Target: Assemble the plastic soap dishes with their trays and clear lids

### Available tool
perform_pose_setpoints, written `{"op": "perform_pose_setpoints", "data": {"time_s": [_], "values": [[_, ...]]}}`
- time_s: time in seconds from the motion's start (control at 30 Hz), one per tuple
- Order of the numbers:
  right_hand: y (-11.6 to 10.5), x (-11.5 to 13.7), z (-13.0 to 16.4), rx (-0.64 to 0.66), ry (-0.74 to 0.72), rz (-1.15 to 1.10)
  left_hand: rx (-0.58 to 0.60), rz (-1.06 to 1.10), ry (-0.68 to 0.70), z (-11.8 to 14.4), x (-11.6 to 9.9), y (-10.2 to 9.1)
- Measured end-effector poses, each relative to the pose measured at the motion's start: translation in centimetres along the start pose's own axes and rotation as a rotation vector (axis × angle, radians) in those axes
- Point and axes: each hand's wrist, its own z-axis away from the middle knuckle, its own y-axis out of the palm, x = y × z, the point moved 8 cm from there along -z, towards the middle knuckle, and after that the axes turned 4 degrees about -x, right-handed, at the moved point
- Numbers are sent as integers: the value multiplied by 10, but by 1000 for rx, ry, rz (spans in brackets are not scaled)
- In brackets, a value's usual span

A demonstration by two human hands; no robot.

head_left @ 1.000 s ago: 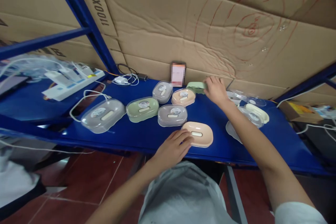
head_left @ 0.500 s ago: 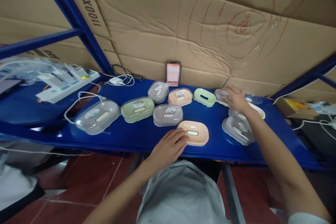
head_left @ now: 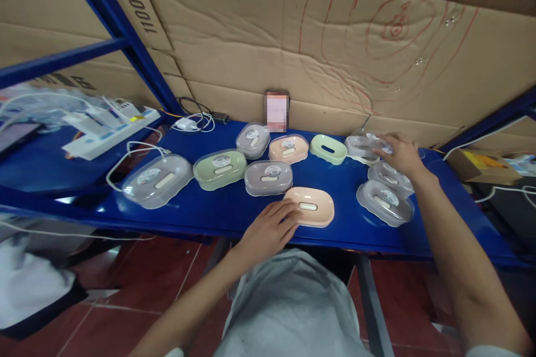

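My left hand (head_left: 270,228) lies flat at the front edge of the blue shelf (head_left: 218,209), its fingertips touching the rim of an open peach soap dish (head_left: 312,206). My right hand (head_left: 397,153) reaches to the back right and closes its fingers on a clear lid (head_left: 362,146) among other clear lids (head_left: 385,201). An open green soap dish (head_left: 328,149) sits to the left of that hand. Lidded dishes stand in the middle: peach (head_left: 288,148), grey (head_left: 252,139), grey (head_left: 268,177), green (head_left: 219,168).
A larger clear-lidded dish (head_left: 157,180) stands at the left. A phone (head_left: 277,111) leans on the cardboard wall (head_left: 293,39). A power strip (head_left: 113,128), a white charger (head_left: 186,122) and cables lie at the far left. A cardboard box (head_left: 481,166) sits at the right.
My right hand has left the green dish at the back and moved right onto the clear lids. My left hand has stayed by the peach dish.
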Motion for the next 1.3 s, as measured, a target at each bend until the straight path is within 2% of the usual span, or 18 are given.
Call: {"op": "perform_pose_setpoints", "data": {"time_s": [0.17, 0.27, 0.33, 0.43, 0.53, 0.63, 0.73, 0.87, 1.03, 1.3], "values": [[12, 0, -20, 37, -3, -46, 3, 0, 3, 0, -1, 0], [0, 5, -22, -10, -14, -68, -1, 4, 7, -1, -1, -1], [-15, 14, -10, -73, -8, -63, -19, 6, 5, 0, -1, -3], [-41, 50, 34, -195, -33, -91, -78, -9, -15, 2, 2, -6], [-55, 113, 103, -305, -168, -282, -171, 31, -88, 7, 9, -10], [-41, 167, 167, -292, -193, -441, -258, 123, -148, 13, 17, -14], [-15, 198, 205, -241, -188, -544, -233, 162, -144, 14, 19, -10], [4, 208, 218, -230, -198, -565, -156, 132, -146, 13, 21, -3], [5, 210, 220, -215, -287, -494, -252, 120, -169, 13, 24, -8], [3, 216, 227, -249, -345, -418, -279, 141, -162, 14, 25, -10]]}}
